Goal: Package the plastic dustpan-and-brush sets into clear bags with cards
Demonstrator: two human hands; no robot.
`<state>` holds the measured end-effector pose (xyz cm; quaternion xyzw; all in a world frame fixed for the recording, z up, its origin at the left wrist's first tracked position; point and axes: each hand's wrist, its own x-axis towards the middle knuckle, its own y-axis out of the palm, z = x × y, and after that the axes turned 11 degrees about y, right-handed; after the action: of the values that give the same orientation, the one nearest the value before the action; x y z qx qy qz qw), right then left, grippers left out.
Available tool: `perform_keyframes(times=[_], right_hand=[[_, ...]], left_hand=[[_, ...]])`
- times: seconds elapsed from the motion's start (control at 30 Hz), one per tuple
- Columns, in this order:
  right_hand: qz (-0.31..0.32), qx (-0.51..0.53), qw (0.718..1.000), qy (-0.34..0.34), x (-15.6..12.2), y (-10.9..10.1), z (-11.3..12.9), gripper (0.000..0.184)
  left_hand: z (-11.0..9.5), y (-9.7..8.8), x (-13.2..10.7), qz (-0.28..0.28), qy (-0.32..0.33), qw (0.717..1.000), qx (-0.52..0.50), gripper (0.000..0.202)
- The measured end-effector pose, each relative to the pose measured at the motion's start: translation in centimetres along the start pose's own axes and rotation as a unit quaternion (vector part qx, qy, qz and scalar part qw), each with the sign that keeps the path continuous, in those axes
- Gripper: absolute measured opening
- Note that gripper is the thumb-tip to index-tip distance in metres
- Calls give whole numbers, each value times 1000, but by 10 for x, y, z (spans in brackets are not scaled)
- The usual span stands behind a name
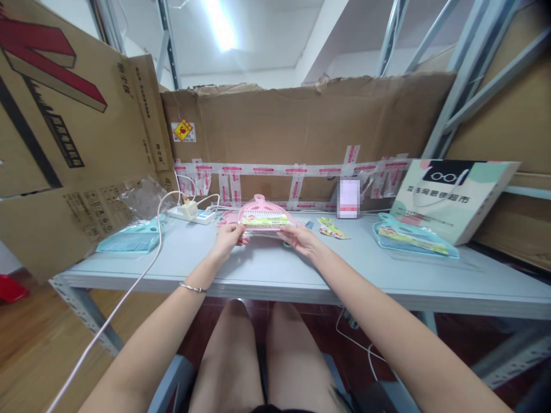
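Note:
Over the middle of the table I hold a pink dustpan (259, 202) by its front edge, its handle pointing away from me. White brush bristles and a yellow-green printed card (264, 220) lie across its face. My left hand (229, 240) pinches the left corner, and my right hand (300, 238) pinches the right corner. Clear plastic seems to show along the front edge. More pink plastic sits behind my left hand, partly hidden. Just right of my right hand lie loose printed cards (332, 228).
A light-blue dustpan with a card (415, 240) lies on the right, before a printed box (447, 198). Blue dustpans (131, 236) lie at left. A power strip (202, 216) trails a white cable (157, 252) over the table edge. A phone-like object (348, 198) leans against the cardboard (279, 126).

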<state>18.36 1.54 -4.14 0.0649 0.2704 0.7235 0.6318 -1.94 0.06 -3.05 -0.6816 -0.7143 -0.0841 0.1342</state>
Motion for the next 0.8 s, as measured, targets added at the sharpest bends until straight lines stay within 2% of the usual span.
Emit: perform_keyframes(times=[0.17,0.3,0.43,0.57,0.7,0.73,0.8], right_hand=[[-30,13,999,3,7,-2,-2,19],[-21,18,1000,-9,2,1,-1,9],[-5,13,1000,-8,-2,3,-1,12],[-41,16,999,-7,1,1,-2,12],[-53,21,998,-4,6,-4,0,21],[-53,22,998,-3,6,-5,1,22],[-51,26,998,-3,7,-8,3,21]], left_hand=[[0,2,-3,18,20,1000,9,34],[1,2,-3,22,26,999,11,34],[2,1,-3,25,29,999,20,34],[3,3,-5,54,45,997,24,37],[1,1,-6,84,64,994,22,35],[-1,-1,-6,92,69,993,17,43],[-4,-9,-8,126,81,989,7,75]])
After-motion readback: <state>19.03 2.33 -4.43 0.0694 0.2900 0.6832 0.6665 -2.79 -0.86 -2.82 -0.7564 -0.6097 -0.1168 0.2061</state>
